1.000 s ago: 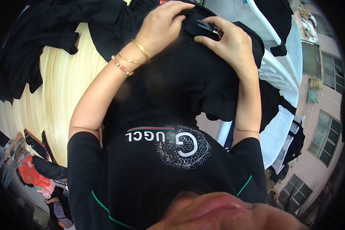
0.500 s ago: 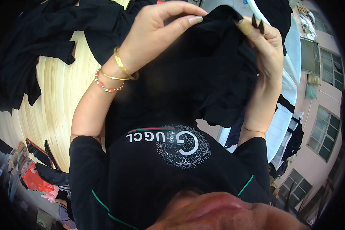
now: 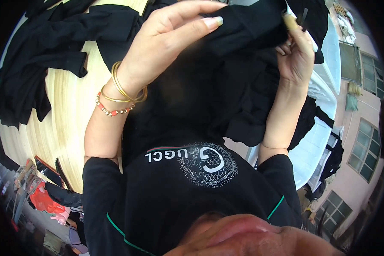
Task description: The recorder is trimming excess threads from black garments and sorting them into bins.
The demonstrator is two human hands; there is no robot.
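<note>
Both hands hold up one black garment [image 3: 239, 81] close to the camera. My left hand [image 3: 166, 40] grips its upper edge from the left, fingers curled over the cloth; gold bangles and a bead bracelet [image 3: 115, 100] circle that wrist. My right hand [image 3: 296, 53] pinches the same garment at the upper right, with a small yellowish thing and a dark clip-like piece [image 3: 296, 19] at its fingertips. The cloth hangs down in front of my black top.
A pale wooden table [image 3: 68, 115] lies on the left with more black garments [image 3: 38, 64] heaped on it. A white surface [image 3: 320, 141] with dark cloth sits on the right. Red items [image 3: 42, 198] lie lower left; a building with windows stands far right.
Both hands have lifted the black garment up and toward the camera and moved apart, spreading its upper edge.
</note>
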